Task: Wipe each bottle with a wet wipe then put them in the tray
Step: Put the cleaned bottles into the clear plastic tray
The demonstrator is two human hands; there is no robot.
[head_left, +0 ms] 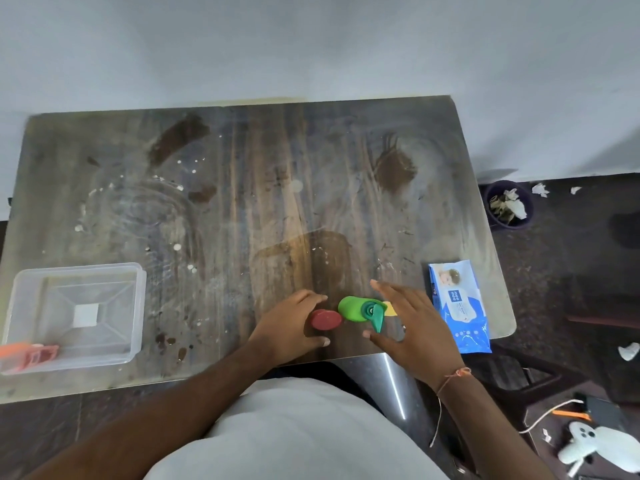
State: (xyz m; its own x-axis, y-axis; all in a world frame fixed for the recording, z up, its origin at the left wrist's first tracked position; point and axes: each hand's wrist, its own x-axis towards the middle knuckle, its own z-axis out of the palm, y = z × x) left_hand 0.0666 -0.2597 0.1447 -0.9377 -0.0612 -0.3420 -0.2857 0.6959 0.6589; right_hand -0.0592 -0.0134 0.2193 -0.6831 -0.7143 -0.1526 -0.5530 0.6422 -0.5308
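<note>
- Lower centre of the frame: the person's torso and both forearms, reaching forward over the near edge of the table (263, 188).
- The left hand (289, 327) curls round the red bottle (325, 319), thumb on the near side and fingers on the far side; only the red top shows, so I cannot tell how the bottle's body lies.
- The right hand (412, 327) is spread, fingers straight, holding nothing; it hovers just right of the green bottle (360, 309).
- The green bottle sits between the two hands, touching or nearly touching the red one. Its flip cap hangs open toward the right hand. Its long axis seems to point up at the camera, though the view makes that uncertain.
- A yellow bottle (390, 308) peeks out behind the right hand, mostly hidden.
- The wipes pack (459, 306) lies just right of the right hand, long axis running near to far, so the right hand is the nearer one for pulling a wipe.
- The tray (136, 271) stands well apart at lower left; the left hand is nearer it.
- A bin (498, 220) stands on the floor at the right.
</note>
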